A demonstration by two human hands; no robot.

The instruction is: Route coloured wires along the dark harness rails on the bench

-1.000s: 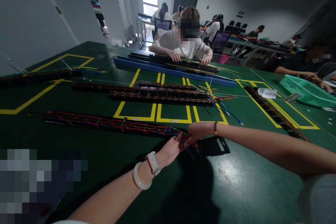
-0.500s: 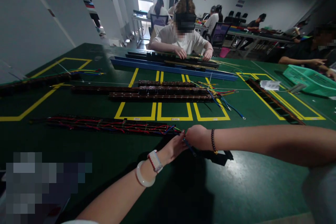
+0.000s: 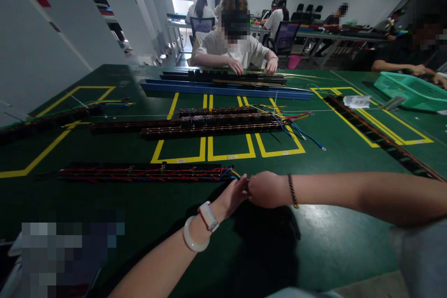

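Note:
A long black strip with red and blue wires lies across the green table. Coloured wires come out of its right end and run to my hands. My left hand, with a watch and a white bangle at the wrist, is closed around these wires. Touching its fingertips is my right hand, a fist with a beaded bracelet behind it. Whatever the right fingers pinch is hidden between the two hands.
Behind lie several dark strips with copper rods and loose wire ends, over yellow tape outlines. A blue rail is near a person working opposite. At the right are a long strip, a white paper and a green basket.
The blue wire end that hung below my hands no longer shows. My right hand has shifted slightly right and down, and the view has moved a little.

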